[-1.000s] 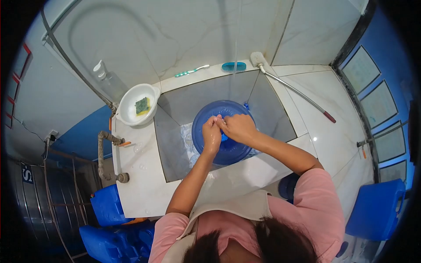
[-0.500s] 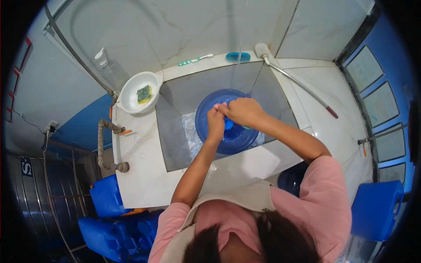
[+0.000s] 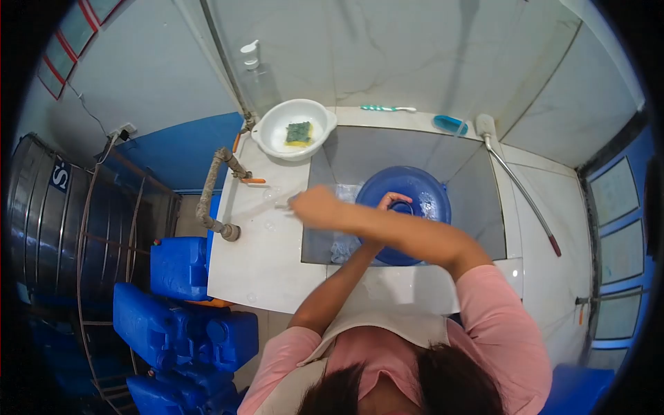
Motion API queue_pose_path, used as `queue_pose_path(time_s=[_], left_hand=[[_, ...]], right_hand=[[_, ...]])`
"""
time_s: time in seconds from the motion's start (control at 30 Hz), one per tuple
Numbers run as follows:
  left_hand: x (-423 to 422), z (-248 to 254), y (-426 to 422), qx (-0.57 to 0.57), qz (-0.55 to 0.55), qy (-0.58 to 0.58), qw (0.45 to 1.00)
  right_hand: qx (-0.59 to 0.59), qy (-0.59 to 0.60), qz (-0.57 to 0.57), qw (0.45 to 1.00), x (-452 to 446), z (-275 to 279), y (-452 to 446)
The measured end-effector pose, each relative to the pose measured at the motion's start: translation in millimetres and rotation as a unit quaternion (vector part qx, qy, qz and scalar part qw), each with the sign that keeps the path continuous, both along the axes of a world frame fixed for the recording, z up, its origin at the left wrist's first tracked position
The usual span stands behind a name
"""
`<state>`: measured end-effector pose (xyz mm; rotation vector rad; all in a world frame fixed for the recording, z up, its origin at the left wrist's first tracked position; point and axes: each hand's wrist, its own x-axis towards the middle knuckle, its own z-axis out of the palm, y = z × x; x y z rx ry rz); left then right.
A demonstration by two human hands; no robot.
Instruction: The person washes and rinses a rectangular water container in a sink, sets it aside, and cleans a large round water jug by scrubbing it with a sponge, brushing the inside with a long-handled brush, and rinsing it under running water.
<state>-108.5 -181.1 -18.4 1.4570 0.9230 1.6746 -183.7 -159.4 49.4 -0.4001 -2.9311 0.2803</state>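
Note:
A large round blue water jug (image 3: 408, 181) sits in the grey sink (image 3: 477, 200), its neck facing up at me. My left hand (image 3: 391, 202) is at the neck, its fingers curled round the rim, with the palm partly hidden by my right forearm. Crossing over the left arm, my right hand (image 3: 317, 206) is out at the sink's left edge, above the white counter. It is closed and smeared by motion. A small pale thing pokes out from its fingers, too blurred to name.
On the counter, a white basin (image 3: 264, 138) holds a green-yellow sponge (image 3: 299, 133). Along the back ledge lie a toothbrush (image 3: 387, 108), a blue brush (image 3: 450, 124) and a long-handled brush (image 3: 520, 187). A pipe with a tap (image 3: 220, 187) stands left. Blue jerrycans (image 3: 181, 266) fill the lower left.
My right hand has left the jug's neck and swung left across my left arm. The left hand stays at the neck. My view has turned leftward.

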Motion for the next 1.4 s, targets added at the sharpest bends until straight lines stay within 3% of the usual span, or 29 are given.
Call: queue_pose_path(time_s=[0.03, 0.1, 0.17, 0.23, 0.33, 0.4, 0.43, 0.5, 0.53, 0.63, 0.7, 0.73, 0.77, 0.8, 0.83, 0.9, 0.93, 0.97, 1.0, 1.03, 1.1, 1.13, 1.17, 1.2, 1.3, 1.4], left_hand=[[-3, 1, 3, 0.004, 0.004, 0.003, 1.0], [-6, -2, 5, -0.198, -0.086, -0.071, 0.974], [-9, -3, 15, -0.198, -0.078, -0.054, 0.975], [-15, -11, 25, -0.11, -0.05, -0.076, 0.99], [-23, -5, 33, -0.164, -0.073, -0.133, 0.975], [-29, -7, 42, -0.206, -0.085, -0.141, 0.965], [-29, -17, 52, -0.146, -0.084, -0.126, 0.978], [-31, -27, 69, -0.083, -0.086, -0.112, 0.987], [-30, -29, 75, -0.022, -0.051, -0.085, 0.995], [-38, -27, 85, 0.06, -0.031, -0.018, 0.998], [-45, -24, 97, 0.079, 0.006, 0.019, 0.997], [-51, -11, 98, 0.082, 0.002, 0.021, 0.996], [-55, 1, 97, -0.075, -0.04, -0.051, 0.995], [-57, 11, 98, -0.233, -0.081, -0.119, 0.962], [-56, -1, 111, -0.235, -0.09, -0.117, 0.961], [-45, -33, 143, -0.154, -0.056, -0.092, 0.982], [-37, -27, 145, -0.159, -0.07, -0.093, 0.98], [-32, -12, 143, -0.098, -0.029, -0.001, 0.995], [-28, 1, 142, -0.033, 0.01, 0.092, 0.995], [-24, 11, 142, -0.034, -0.004, 0.093, 0.995], [-9, 25, 143, -0.217, -0.1, -0.006, 0.971], [6, -11, 161, 0.015, -0.055, 0.002, 0.998], [19, 10, 155, -0.115, -0.046, -0.101, 0.987], [21, 11, 164, -0.137, -0.067, -0.065, 0.986], [33, 24, 177, -0.182, -0.087, -0.018, 0.979], [58, 31, 188, -0.19, -0.075, -0.028, 0.979]], right_hand=[[0.036, -0.028, 0.017, 0.999, -30, -29, -6], [0.073, -0.054, 0.034, 0.995, -65, -62, -12], [0.0, -0.062, 0.023, 0.998, -88, -72, -7], [-0.011, -0.038, 0.062, 0.997, -88, -54, -1], [-0.03, 0.031, -0.024, 0.999, -98, -55, 23], [0.002, 0.074, 0.001, 0.997, -102, -50, 41], [0.037, 0.122, 0.024, 0.992, -103, -36, 52], [-0.158, 0.03, -0.116, 0.98, -105, 22, 82], [-0.156, 0.03, -0.12, 0.98, -110, 24, 107], [-0.095, -0.049, -0.17, 0.98, -122, -16, 172], [-0.026, -0.156, -0.066, 0.985, -128, -58, 199], [-0.063, -0.126, -0.079, 0.987, -123, -56, 205], [-0.061, -0.125, -0.084, 0.987, -125, -56, 202], [-0.043, -0.113, -0.174, 0.977, -134, -65, 196], [-0.028, -0.101, -0.266, 0.958, -142, -72, 191], [-0.072, -0.116, -0.186, 0.973, -151, -77, 187], [-0.218, -0.153, -0.178, 0.947, -148, -56, 187], [-0.359, -0.183, -0.166, 0.9, -140, -24, 188], [-0.511, -0.095, -0.171, 0.837, -123, -11, 191], [-0.644, 0.001, -0.168, 0.746, -101, 1, 195], [-0.726, 0.105, -0.134, 0.666, -35, 34, 207], [-0.719, 0.133, -0.129, 0.67, 5, 56, 209], [-0.711, 0.16, -0.124, 0.674, 47, 71, 213], [-0.67, 0.181, -0.139, 0.706, 86, 74, 221], [-0.656, 0.224, -0.233, 0.682, 193, 112, 216], [-0.59, 0.216, -0.315, 0.711, 258, 98, 232]])
